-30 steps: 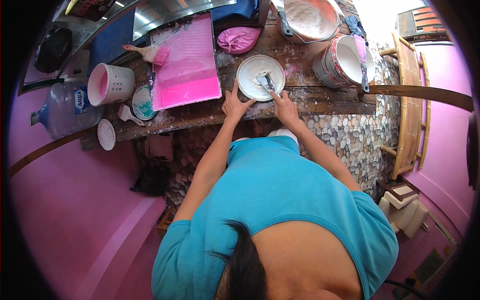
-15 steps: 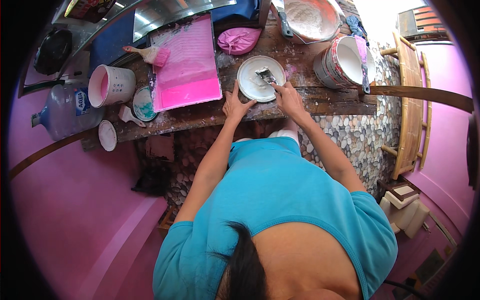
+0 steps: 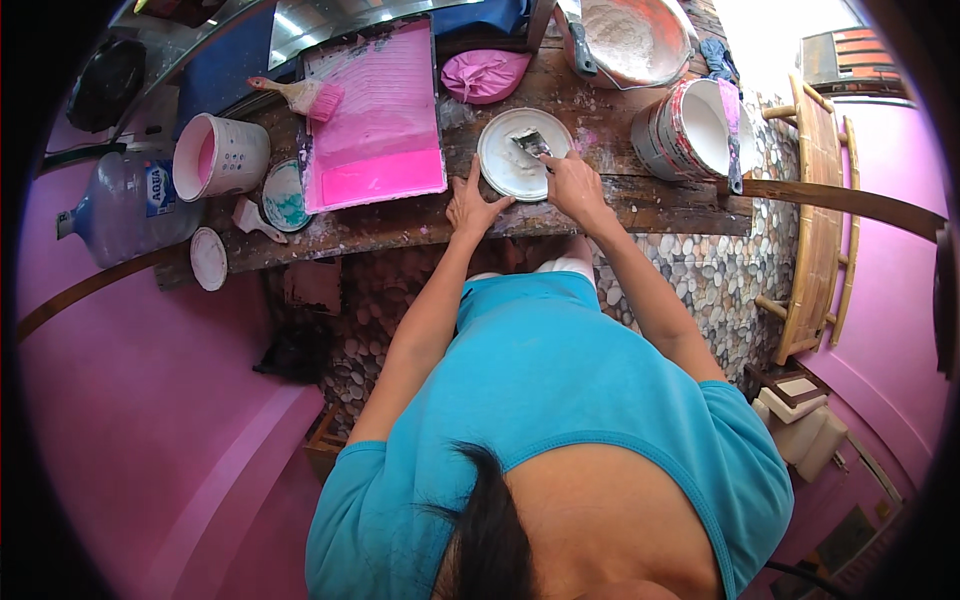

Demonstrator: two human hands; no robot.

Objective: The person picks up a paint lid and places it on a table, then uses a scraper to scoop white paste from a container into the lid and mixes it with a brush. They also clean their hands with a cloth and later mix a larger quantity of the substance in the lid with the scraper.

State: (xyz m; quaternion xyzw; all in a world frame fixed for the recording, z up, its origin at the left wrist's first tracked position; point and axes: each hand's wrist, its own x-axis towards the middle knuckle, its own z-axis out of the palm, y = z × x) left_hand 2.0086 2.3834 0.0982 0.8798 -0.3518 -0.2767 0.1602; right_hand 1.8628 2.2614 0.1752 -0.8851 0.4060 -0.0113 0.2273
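Gripping scraper (image 3: 531, 143), touching lid (image 3: 500, 172) open-handed

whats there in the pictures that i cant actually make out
- Scraper, head view: handle mostly hidden by the right hand.
- Lid, head view: underside hidden by its own top; whether the left hand reaches beneath is unclear.
- Pink bag, head view: contents hidden by its wrapping.
- Tub, head view: its wall hides how full it is.
- Package, head view: cut off by the upper edge.
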